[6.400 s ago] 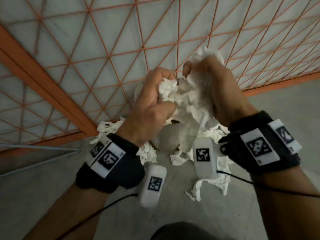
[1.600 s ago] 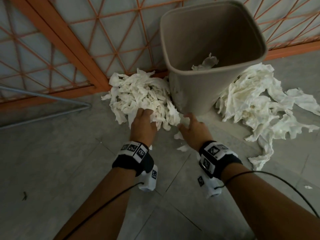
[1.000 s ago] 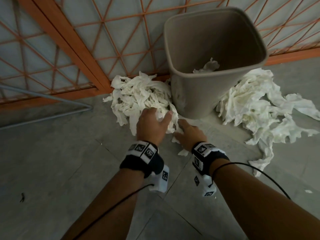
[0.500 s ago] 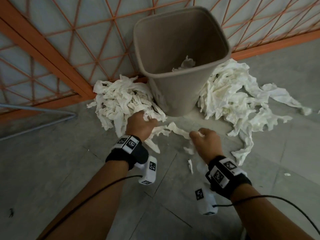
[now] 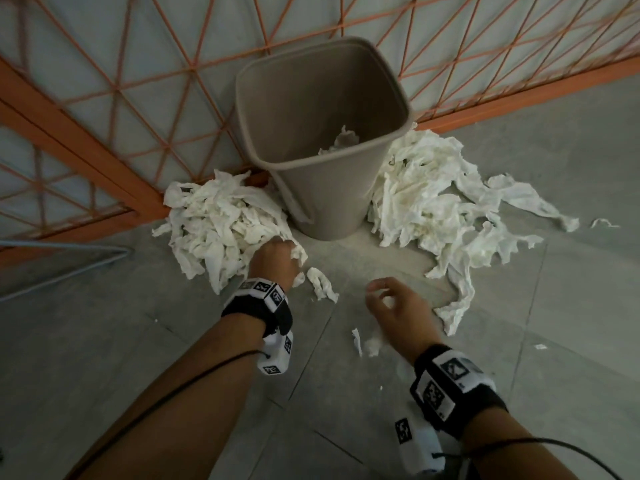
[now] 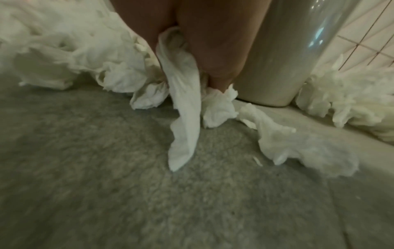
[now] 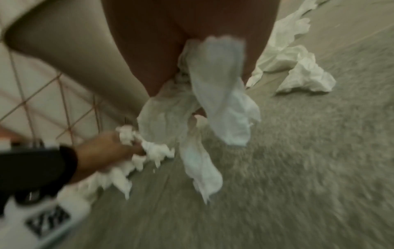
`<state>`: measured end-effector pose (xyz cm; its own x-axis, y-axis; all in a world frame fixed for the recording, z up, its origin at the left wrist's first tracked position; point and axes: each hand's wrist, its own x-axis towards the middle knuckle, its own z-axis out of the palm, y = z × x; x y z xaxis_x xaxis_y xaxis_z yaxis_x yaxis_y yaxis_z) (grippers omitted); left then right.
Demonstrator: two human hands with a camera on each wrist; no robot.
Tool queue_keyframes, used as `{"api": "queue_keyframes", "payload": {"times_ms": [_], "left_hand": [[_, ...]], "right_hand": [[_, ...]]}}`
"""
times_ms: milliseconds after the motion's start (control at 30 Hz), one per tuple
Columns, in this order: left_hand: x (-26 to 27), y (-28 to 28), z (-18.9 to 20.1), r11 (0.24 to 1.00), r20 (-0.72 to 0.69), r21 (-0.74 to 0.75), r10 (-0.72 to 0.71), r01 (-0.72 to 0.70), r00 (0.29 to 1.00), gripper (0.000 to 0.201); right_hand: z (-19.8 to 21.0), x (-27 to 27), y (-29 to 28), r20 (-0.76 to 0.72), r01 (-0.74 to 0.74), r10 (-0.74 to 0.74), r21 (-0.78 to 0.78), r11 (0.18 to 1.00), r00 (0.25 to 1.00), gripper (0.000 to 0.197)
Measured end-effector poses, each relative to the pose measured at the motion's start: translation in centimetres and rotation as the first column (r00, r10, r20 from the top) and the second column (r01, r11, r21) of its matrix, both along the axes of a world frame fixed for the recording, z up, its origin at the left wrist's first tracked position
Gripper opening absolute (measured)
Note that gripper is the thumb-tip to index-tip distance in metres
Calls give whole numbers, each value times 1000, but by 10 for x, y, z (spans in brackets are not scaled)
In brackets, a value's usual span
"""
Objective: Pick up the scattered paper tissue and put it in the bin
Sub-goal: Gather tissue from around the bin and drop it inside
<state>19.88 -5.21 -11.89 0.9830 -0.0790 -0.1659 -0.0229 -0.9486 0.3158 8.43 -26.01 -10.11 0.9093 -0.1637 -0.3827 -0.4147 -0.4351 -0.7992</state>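
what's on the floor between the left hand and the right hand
In the head view, one torn tissue strip lies on bare grey floor between left hand and right hand.

Right hand (image 5: 398,313) — back, strips (image 7: 213,104) lifted

Crumpled, matt white paper tissue (image 5: 221,220) is lying in soft, wrinkled heaps left and right of the bin (image 5: 322,202), whose smooth beige plastic wall is catching a faint sheen in the left wrist view. Thin torn strips of the same paper (image 7: 217,94) are hanging limp and slightly translucent. The floor (image 5: 104,323) is showing matt grey tiles with fine joints. Far behind, an orange-painted lattice (image 5: 138,81) of thin bars is standing over pale, smooth panels. Black fabric wristbands (image 5: 259,306) are carrying white printed markers.
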Motion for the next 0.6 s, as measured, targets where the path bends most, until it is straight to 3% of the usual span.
{"api": "queue_keyframes", "payload": {"times_ms": [100, 267, 400, 500, 600], "left_hand": [[-8, -1, 10, 973, 14, -201, 122, -117, 992, 23], [-39, 6, 52, 755, 49, -559, 442, -342, 896, 30], [-58, 26, 76, 653, 39, -650, 539, -388, 842, 6], [-63, 43, 89, 630, 49, -670, 566, -393, 823, 13], [-65, 56, 102, 618, 95, -678, 610, -398, 787, 15]], "right_hand": [[-10, -13, 22, -135, -241, 226, -100, 965, 965, 40], [-15, 4, 48, -112, -282, 267, -160, 946, 957, 50], [-16, 39, 65, -125, -389, 368, -289, 875, 921, 55], [-21, 57, 71, -170, -459, 427, -382, 802, 888, 48], [-26, 62, 72, -148, -462, 443, -416, 784, 884, 30]]}}
